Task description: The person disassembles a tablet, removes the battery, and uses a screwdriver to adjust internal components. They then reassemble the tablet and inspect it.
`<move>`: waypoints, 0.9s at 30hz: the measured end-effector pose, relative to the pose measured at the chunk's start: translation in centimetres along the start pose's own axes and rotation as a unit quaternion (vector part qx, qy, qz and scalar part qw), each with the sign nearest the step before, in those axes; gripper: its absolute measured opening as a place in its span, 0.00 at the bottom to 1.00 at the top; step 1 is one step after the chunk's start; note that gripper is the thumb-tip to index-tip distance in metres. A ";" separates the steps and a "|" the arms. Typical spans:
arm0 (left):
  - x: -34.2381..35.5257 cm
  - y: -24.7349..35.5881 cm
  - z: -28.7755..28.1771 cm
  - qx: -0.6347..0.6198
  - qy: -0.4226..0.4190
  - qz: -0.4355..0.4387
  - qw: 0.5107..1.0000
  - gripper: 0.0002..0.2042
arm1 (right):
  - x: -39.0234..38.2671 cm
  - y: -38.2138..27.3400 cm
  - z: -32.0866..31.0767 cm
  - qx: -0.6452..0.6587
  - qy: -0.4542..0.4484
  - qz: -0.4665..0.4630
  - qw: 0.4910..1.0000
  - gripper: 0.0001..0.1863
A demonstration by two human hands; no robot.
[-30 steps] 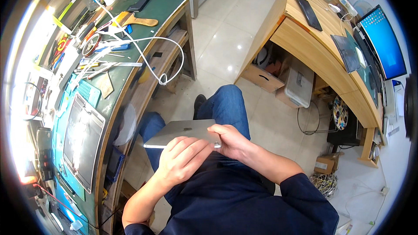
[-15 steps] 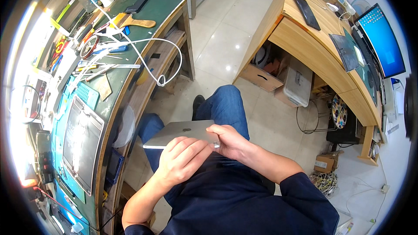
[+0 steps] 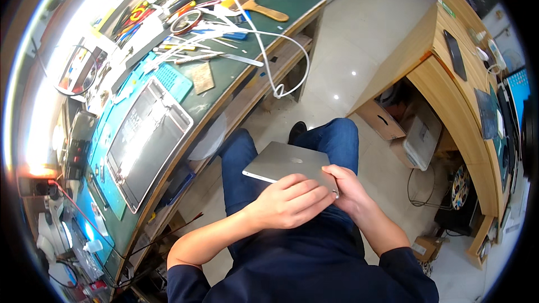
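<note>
Silver laptop lid [image 3: 283,161] on lap, under both hands.

Silver laptop [image 3: 283,163], blue jeans [image 3: 331,140], green workbench mat [image 3: 247,76]

The left hand [image 3: 292,202] covers the near edge of the silver slab [image 3: 286,163] (a tablet or thin laptop lid, perhaps), and the right hand [image 3: 348,188] hides its corner. Under both hands, the lap is unseen.
</note>
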State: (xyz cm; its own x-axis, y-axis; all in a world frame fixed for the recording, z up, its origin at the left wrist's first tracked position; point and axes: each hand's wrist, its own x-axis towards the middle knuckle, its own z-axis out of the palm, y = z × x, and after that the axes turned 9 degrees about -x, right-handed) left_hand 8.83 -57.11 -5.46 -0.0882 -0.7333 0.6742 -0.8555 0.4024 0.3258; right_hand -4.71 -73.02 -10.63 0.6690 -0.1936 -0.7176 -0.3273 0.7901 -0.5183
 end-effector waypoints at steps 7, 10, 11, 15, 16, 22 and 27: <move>-1.1 1.4 1.4 -0.019 0.005 0.042 0.999 0.14 | -1.8 -0.5 0.3 -0.022 0.024 -0.104 0.994 0.13; -1.7 1.8 2.2 -0.008 0.003 0.070 0.997 0.15 | -2.4 -1.0 -0.7 -0.050 0.015 -0.162 0.985 0.19; -1.9 1.8 2.2 -0.007 0.005 0.075 0.997 0.14 | -2.5 -1.0 -0.7 -0.057 0.022 -0.176 0.982 0.19; -2.2 1.1 2.4 0.021 0.028 0.119 0.992 0.13 | -3.2 -1.1 -0.1 -0.056 0.037 -0.217 0.974 0.20; -2.1 1.1 2.3 0.019 0.036 0.111 0.993 0.13 | -3.4 -1.2 0.0 -0.052 0.037 -0.222 0.973 0.20; -4.8 0.7 3.1 0.043 0.107 0.061 0.991 0.19 | -4.1 -1.4 -0.9 -0.147 0.083 -0.328 0.929 0.26; -5.0 0.1 1.5 -0.139 0.205 -0.357 0.901 0.35 | -4.7 -2.1 -2.5 -0.247 0.062 -0.407 0.877 0.23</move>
State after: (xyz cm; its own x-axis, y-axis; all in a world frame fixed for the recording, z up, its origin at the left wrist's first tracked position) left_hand 8.45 -54.20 -9.83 0.6785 -0.6185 0.3962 -0.4538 0.0712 0.8883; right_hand -8.88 -75.23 -7.33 0.7472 -0.6630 -0.0453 -0.0449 0.0177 -0.9988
